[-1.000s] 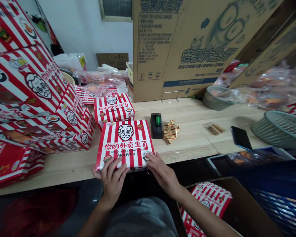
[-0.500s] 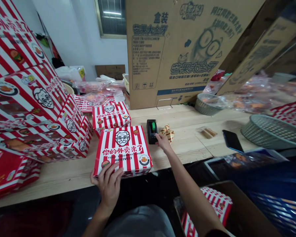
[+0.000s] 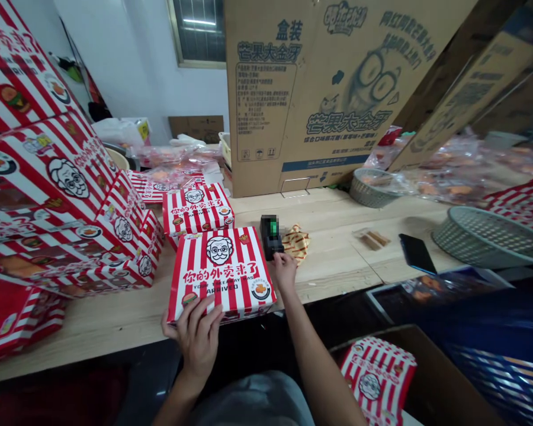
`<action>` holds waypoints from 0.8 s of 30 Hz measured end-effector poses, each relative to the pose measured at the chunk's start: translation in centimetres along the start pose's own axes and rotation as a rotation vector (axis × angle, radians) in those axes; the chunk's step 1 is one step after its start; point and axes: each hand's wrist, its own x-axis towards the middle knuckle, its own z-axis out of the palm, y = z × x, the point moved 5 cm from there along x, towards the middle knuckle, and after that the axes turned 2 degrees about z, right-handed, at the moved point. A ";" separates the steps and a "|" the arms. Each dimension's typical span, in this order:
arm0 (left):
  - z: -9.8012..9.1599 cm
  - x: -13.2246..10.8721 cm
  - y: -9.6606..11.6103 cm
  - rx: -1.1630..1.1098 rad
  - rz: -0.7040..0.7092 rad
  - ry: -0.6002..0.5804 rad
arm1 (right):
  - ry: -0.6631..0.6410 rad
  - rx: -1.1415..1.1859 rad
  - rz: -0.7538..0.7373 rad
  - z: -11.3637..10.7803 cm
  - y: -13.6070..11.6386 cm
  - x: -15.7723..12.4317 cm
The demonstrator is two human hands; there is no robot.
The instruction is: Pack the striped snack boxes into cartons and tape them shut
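A red-and-white striped takeaway box (image 3: pixel 220 266) with a cartoon head on its lid rests at the table's front edge. My left hand (image 3: pixel 198 331) grips its near left corner, fingers over the lid and thumb at the side. Right of the box stands a black tape dispenser (image 3: pixel 270 239) with a green roll core. At its near end my right hand (image 3: pixel 285 269) is closed in a pinch on the tape, though the clear film itself is too thin to make out. A brown-striped, cream-coloured flat piece (image 3: pixel 296 242) lies just beyond these fingers.
Behind is another striped box (image 3: pixel 198 207); more boxes (image 3: pixel 66 195) are stacked high at left. A large carton (image 3: pixel 311 106) stands at the back. Rightward lie a small packet (image 3: pixel 373 238), a phone (image 3: pixel 416 253) and grey-green baskets (image 3: pixel 488 236). Below right, an open carton holds striped packaging (image 3: pixel 377 378).
My right hand has moved slightly left and toward me, to the near end of the tape dispenser. My left hand stays on the box.
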 end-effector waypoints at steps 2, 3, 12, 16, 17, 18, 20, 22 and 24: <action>0.0 0.0 0.1 -0.004 -0.019 0.013 | 0.048 0.024 0.088 -0.7 -0.4 -0.1; 0.1 0.0 0.2 -0.005 -0.027 0.013 | 0.074 0.048 0.147 -1.3 -0.9 -0.4; 1.0 0.7 1.4 -0.046 -0.112 0.008 | 0.005 0.491 0.455 -5.4 -13.8 -7.8; 1.2 0.3 1.2 -0.097 -0.113 -0.017 | -0.036 0.692 0.538 -1.6 -16.4 -9.4; 1.2 0.2 1.1 -0.110 -0.111 -0.023 | -0.028 0.683 0.554 -0.8 -16.3 -9.5; 1.1 0.2 1.1 -0.116 -0.105 -0.032 | -0.027 0.658 0.571 -0.1 -16.0 -9.6; 1.1 0.2 1.2 -0.097 -0.082 -0.066 | -0.034 0.592 0.604 0.6 -15.3 -9.7; 1.1 0.3 1.4 -0.036 -0.061 -0.122 | -0.056 0.558 0.633 0.8 -14.8 -10.0; 1.2 0.4 1.6 0.026 -0.046 -0.184 | -0.069 0.560 0.642 0.7 -14.4 -10.3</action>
